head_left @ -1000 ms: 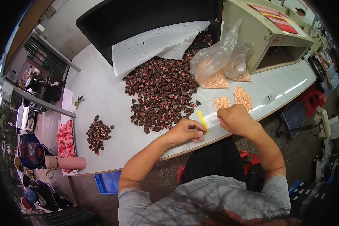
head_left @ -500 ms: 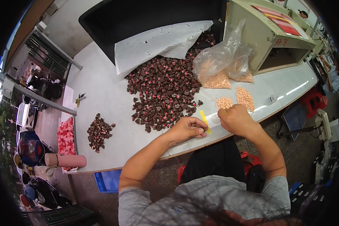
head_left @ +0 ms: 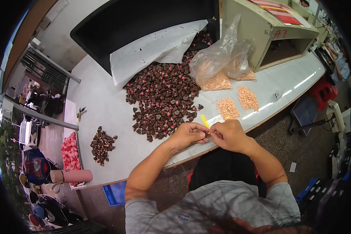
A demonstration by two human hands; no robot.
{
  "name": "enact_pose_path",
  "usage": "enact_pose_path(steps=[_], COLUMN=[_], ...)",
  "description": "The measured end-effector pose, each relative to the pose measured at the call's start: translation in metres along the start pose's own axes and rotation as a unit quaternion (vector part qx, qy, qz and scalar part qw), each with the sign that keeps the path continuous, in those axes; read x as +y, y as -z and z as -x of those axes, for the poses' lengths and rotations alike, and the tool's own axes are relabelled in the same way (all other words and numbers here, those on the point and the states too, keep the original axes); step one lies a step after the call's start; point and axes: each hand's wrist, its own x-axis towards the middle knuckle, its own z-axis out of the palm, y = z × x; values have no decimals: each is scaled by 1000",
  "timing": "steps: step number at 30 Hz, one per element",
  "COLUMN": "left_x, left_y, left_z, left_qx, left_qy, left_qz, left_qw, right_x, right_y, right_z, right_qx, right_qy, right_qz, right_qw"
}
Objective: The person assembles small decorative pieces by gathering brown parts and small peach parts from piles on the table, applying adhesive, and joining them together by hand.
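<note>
My left hand [head_left: 188, 136] is closed in a pinch over the table's front edge, on what looks like a small dark brown piece, mostly covered by the fingers. My right hand [head_left: 231, 135] meets it fingertip to fingertip, also pinched; whatever it grips is too small to make out. A yellow strip [head_left: 204, 120] lies on the table just behind the fingers. Beyond it spreads a large heap of dark brown pieces with pink-red spots [head_left: 163, 93]. Two small piles of pale orange bits, a nearer one [head_left: 227, 108] and a farther one [head_left: 247, 98], lie past my right hand.
Clear plastic bags of pale bits [head_left: 216, 80] stand behind the piles, beside a greenish box [head_left: 257, 35]. A black tray [head_left: 144, 19] with a white sheet [head_left: 156, 50] is at the back. Leftward are a smaller dark pile [head_left: 102, 146], pink-red pieces [head_left: 70, 152] and a pink bottle [head_left: 76, 176].
My right hand has moved from the nearer pale pile to the fingertips of my left hand. The left hand keeps its pinch. The whole view has shifted slightly.
</note>
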Motion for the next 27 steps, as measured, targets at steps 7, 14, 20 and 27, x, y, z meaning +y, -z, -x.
enact_pose_path(steps=[7,14,20,27], left_x=[-3,-2,-7,-3], left_y=[1,0,2,-2], left_z=[-1,-1,-2,1], left_qx=[1,4,16,13], left_qy=[-7,-8,-19,-23], left_qz=[4,3,13,28], left_qw=[1000,1000,1000,999], right_x=[0,0,-6,4], right_y=[-5,-9,-16,9], right_z=[-1,-1,1,9], right_qx=[13,9,36,109], right_qy=[2,10,50,-77], right_qz=[-10,19,62,-34], right_qw=[1000,1000,996,990])
